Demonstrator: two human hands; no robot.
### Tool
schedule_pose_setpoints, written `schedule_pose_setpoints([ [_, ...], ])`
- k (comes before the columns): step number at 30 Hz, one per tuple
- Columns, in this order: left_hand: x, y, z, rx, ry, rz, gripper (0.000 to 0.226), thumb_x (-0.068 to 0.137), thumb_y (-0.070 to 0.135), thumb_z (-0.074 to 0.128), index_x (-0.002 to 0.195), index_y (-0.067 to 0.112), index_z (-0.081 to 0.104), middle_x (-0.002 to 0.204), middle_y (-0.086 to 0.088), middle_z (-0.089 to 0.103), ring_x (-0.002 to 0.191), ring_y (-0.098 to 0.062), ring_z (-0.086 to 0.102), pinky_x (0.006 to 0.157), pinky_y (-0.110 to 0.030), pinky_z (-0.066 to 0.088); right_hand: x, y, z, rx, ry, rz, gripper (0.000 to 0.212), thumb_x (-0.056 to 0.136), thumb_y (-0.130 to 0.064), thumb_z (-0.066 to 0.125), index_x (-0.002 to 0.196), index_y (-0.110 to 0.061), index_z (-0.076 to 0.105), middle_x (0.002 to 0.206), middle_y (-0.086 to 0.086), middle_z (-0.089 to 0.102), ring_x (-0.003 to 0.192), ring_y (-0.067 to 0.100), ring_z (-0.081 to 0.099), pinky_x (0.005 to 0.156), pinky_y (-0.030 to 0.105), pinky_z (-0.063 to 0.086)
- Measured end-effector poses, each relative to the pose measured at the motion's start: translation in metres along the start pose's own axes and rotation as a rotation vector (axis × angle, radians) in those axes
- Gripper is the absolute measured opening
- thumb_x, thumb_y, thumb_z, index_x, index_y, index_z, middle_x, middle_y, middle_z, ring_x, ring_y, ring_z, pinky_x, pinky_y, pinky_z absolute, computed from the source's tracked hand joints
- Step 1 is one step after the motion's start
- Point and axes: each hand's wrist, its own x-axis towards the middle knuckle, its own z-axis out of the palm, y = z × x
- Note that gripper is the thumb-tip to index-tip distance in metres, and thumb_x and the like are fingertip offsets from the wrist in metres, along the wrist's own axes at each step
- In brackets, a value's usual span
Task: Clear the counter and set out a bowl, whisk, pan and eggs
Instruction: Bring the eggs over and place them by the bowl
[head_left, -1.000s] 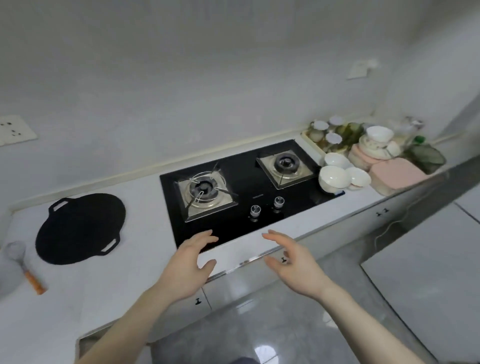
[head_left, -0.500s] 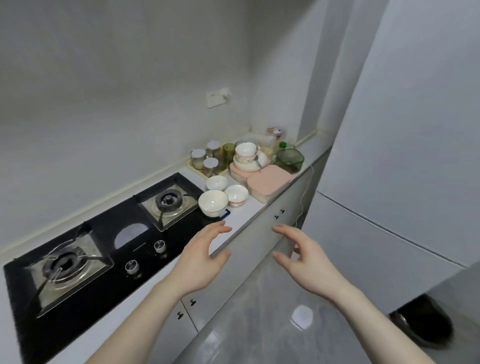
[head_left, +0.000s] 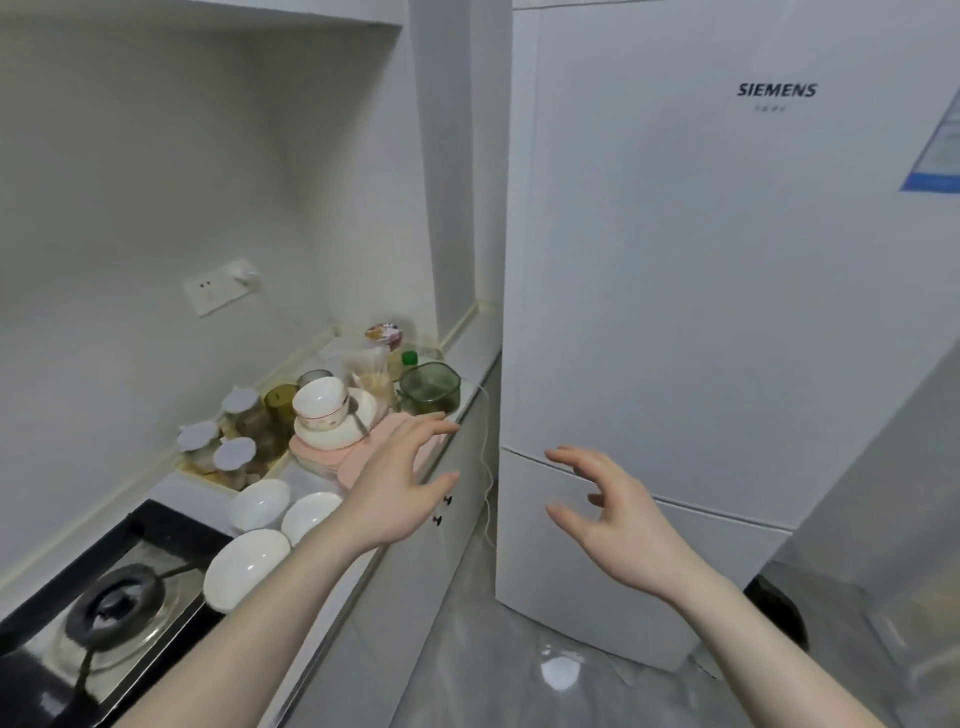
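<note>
Reaching forward with both hands empty, a person stands at the end of a kitchen table beside a white Siemens refrigerator (head_left: 727, 312). Three white bowls sit on the table near the hob: the largest bowl (head_left: 244, 569) at the hob's edge, a second bowl (head_left: 260, 504) behind it and a third bowl (head_left: 309, 514) just beside them, partly hidden by the left forearm. Further back, a patterned bowl (head_left: 319, 402) rests on a stack of plates (head_left: 332, 436), itself on pink boards (head_left: 358, 457). No whisk, pan or eggs can be made out in this view.

The left hand (head_left: 400, 488) hovers above the table's front edge (head_left: 457, 415), fingers spread and lightly bent, holding nothing; whether its fingertips touch the pink boards cannot be told. The right hand (head_left: 608, 514) is raised in front of the refrigerator at the seam between its upper and lower doors, fingers apart and curved, gripping nothing.

Behind the bowls, a tray of lidded jars (head_left: 223, 447) stands against the wall, with an olive glass cup (head_left: 280, 402), a green glass container (head_left: 428, 387) and a green-capped bottle (head_left: 410, 358) near the corner. A gas burner (head_left: 111, 610) on the black hob fills the lower left. A wall socket (head_left: 221, 286) is above the table, and a thin white cable (head_left: 485, 467) hangs down the cabinet front.
</note>
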Motion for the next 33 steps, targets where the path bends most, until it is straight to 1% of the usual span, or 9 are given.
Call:
schedule_pose_setpoints([
  [4,0.097,0.002,-0.006,-0.061,-0.020,0.031,0.056,0.088,0.032,0.073,0.140,0.035,0.053,0.145,0.016,0.048,0.131,-0.003,0.049,0.114,-0.039,0.043,0.056,0.005,-0.024,-0.008,0.051,0.021,0.051,0.093,-0.030,0.069,0.140,-0.040,0.052,0.148,-0.023,0.045,0.135,-0.003,0.043,0.112,0.029,0.041],
  [10,0.224,0.014,-0.012,-0.091,-0.043,0.022,0.073,0.089,0.033,0.074,0.152,0.026,0.038,0.151,0.004,0.041,0.134,-0.010,0.045,0.112,-0.038,0.043,0.118,0.017,-0.051,0.018,0.160,0.074,0.050,0.094,-0.032,0.068,0.139,-0.045,0.051,0.147,-0.028,0.044,0.134,-0.005,0.042,0.107,0.025,0.041],
  [15,0.295,0.028,-0.007,-0.194,-0.019,-0.016,0.087,0.090,0.046,0.071,0.159,0.025,0.022,0.162,0.002,0.031,0.142,-0.017,0.040,0.115,-0.043,0.039,0.132,0.029,-0.070,0.019,0.221,0.119,0.050,0.094,-0.032,0.067,0.139,-0.046,0.050,0.147,-0.029,0.042,0.134,-0.006,0.042,0.109,0.025,0.042],
  [18,0.321,0.034,0.002,-0.297,-0.012,-0.047,0.090,0.090,0.052,0.069,0.160,0.024,0.020,0.164,0.003,0.032,0.145,-0.019,0.038,0.118,-0.045,0.036,0.140,0.036,-0.082,0.035,0.248,0.152,0.051,0.094,-0.031,0.067,0.139,-0.047,0.049,0.146,-0.031,0.041,0.133,-0.004,0.043,0.110,0.027,0.042],
  [20,0.328,0.034,0.008,-0.391,-0.018,-0.060,0.086,0.088,0.055,0.069,0.157,0.024,0.028,0.157,0.004,0.043,0.142,-0.018,0.044,0.118,-0.047,0.038,0.143,0.037,-0.087,0.043,0.262,0.160,0.051,0.094,-0.029,0.068,0.138,-0.046,0.050,0.144,-0.031,0.042,0.132,-0.004,0.043,0.109,0.027,0.043],
  [22,0.332,0.037,0.015,-0.424,-0.020,-0.049,0.074,0.091,0.053,0.067,0.151,0.023,0.037,0.147,0.007,0.053,0.133,-0.015,0.052,0.114,-0.044,0.042,0.147,0.040,-0.092,0.050,0.267,0.157,0.051,0.094,-0.029,0.068,0.138,-0.046,0.050,0.143,-0.031,0.043,0.131,-0.005,0.044,0.108,0.026,0.043],
  [25,0.335,0.044,0.022,-0.443,0.019,-0.047,0.060,0.096,0.047,0.062,0.146,0.020,0.043,0.134,0.011,0.057,0.121,-0.011,0.056,0.104,-0.032,0.045,0.153,0.044,-0.099,0.040,0.260,0.150,0.051,0.093,-0.029,0.069,0.139,-0.043,0.050,0.143,-0.029,0.043,0.130,-0.003,0.045,0.107,0.026,0.044],
  [27,0.339,0.046,0.025,-0.481,0.047,-0.059,0.056,0.098,0.045,0.060,0.144,0.017,0.044,0.132,0.009,0.058,0.118,-0.011,0.057,0.099,-0.029,0.045,0.157,0.048,-0.103,0.041,0.256,0.139,0.052,0.093,-0.028,0.069,0.139,-0.043,0.050,0.142,-0.028,0.044,0.130,-0.002,0.045,0.106,0.027,0.044],
  [33,0.344,0.043,0.033,-0.546,0.068,-0.117,0.045,0.099,0.041,0.060,0.133,0.016,0.046,0.131,0.004,0.061,0.118,-0.012,0.061,0.106,-0.038,0.049,0.161,0.060,-0.112,0.071,0.224,0.113,0.051,0.093,-0.027,0.070,0.137,-0.045,0.050,0.142,-0.030,0.043,0.130,-0.006,0.044,0.106,0.026,0.044],
])
